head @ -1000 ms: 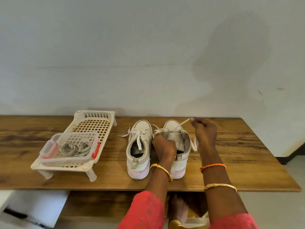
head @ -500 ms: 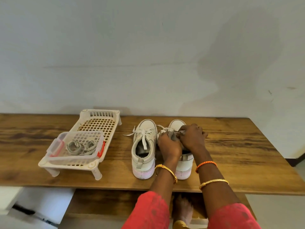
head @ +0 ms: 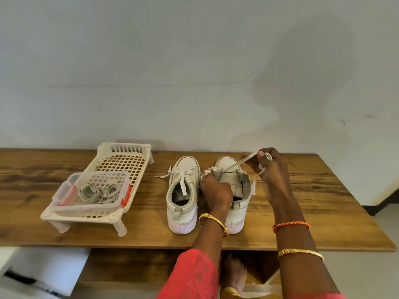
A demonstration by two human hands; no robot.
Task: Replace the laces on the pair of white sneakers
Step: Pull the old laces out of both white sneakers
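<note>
Two white sneakers stand side by side on the wooden table, heels toward me. The left sneaker still has its white lace tied in a loose bow. My left hand grips the inner side of the right sneaker near its eyelets. My right hand is raised to the right of that shoe, pinching its white lace, which runs taut from the eyelets to my fingers. A loose lace end hangs below my right hand.
A white plastic basket rack stands at the left on short legs. On it sits a clear box with red clips holding coiled grey-white laces. A wall runs behind the table. A lower shelf and my foot show below the table's front edge.
My right hand went in to the right sneaker's eyelets, then pulled back out to the right, drawing the lace taut. My left hand stayed on the shoe.
</note>
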